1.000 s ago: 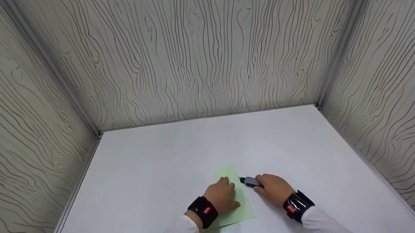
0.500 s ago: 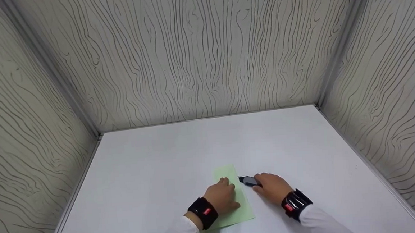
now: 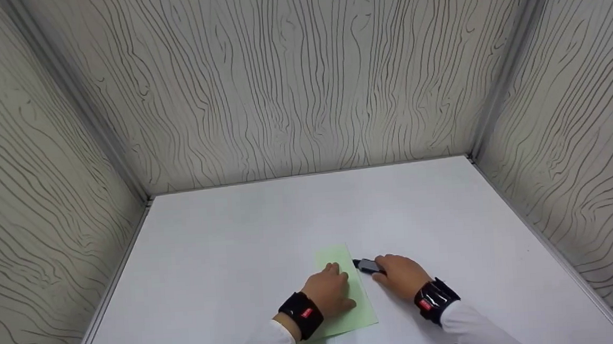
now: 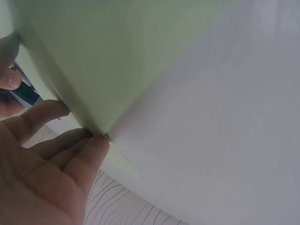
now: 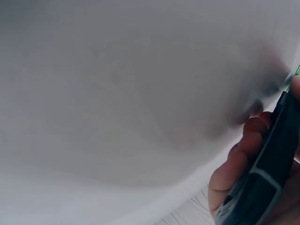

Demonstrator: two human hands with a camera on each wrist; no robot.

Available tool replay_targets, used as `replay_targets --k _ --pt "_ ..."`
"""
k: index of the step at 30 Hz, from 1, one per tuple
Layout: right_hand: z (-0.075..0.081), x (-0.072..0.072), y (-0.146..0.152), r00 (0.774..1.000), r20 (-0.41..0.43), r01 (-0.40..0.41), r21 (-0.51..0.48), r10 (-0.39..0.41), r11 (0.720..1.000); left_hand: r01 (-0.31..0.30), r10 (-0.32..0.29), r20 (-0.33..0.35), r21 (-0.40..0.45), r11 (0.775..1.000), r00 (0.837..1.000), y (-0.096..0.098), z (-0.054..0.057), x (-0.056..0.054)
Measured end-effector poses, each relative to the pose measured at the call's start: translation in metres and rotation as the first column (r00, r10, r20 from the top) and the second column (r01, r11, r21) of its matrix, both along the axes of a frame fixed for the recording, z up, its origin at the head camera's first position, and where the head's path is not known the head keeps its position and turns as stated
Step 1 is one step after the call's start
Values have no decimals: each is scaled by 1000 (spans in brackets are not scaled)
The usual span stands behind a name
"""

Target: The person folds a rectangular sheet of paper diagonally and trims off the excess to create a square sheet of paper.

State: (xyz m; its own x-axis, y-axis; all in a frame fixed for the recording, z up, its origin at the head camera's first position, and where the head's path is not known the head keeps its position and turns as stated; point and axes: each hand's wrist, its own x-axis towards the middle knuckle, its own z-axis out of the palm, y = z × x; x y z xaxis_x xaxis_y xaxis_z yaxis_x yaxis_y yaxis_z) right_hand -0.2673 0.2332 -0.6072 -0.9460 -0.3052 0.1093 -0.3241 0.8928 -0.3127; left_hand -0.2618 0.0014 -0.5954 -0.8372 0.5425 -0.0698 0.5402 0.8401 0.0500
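Note:
A light green sheet of paper [image 3: 361, 308], which looks folded, lies on the white tabletop near the front. My left hand [image 3: 327, 290] rests on it and presses it down with spread fingers; in the left wrist view the fingertips [image 4: 101, 143] touch the paper [image 4: 108, 56] beside its folded edge. At the paper's right edge, my right hand [image 3: 404, 276] grips a grey and black utility knife [image 3: 370, 266], its tip pointing left at that edge. The right wrist view shows the fingers curled round the knife's dark handle [image 5: 265, 173].
White tabletop [image 3: 225, 241] stretches around the paper on all sides. Panels with a wood-grain line pattern [image 3: 290, 77] stand at the back, left and right. Each wrist wears a black band [image 3: 300, 315] below a white sleeve.
The right hand and the utility knife have shifted very slightly left along the paper's right edge. My left hand stays in place on the paper.

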Motion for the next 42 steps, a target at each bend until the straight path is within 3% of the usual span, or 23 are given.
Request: replay_targets --k 11,18,29,42 --pt "3 -1 -2 1000 -13 6 -7 -6 1000 11 -11 -12 -18 1000 1000 -1 2 0" --pt "6 -2 -4 998 35 50 -12 -50 999 6 -6 7 -5 1000 1000 0 2 0" --pt "1 -9 -5 999 16 41 -5 -41 999 5 -5 -4 -24 1000 1000 0 3 0" --pt "4 -11 -7 997 38 62 -18 -62 998 12 -12 -4 -24 1000 1000 2 -3 -4"
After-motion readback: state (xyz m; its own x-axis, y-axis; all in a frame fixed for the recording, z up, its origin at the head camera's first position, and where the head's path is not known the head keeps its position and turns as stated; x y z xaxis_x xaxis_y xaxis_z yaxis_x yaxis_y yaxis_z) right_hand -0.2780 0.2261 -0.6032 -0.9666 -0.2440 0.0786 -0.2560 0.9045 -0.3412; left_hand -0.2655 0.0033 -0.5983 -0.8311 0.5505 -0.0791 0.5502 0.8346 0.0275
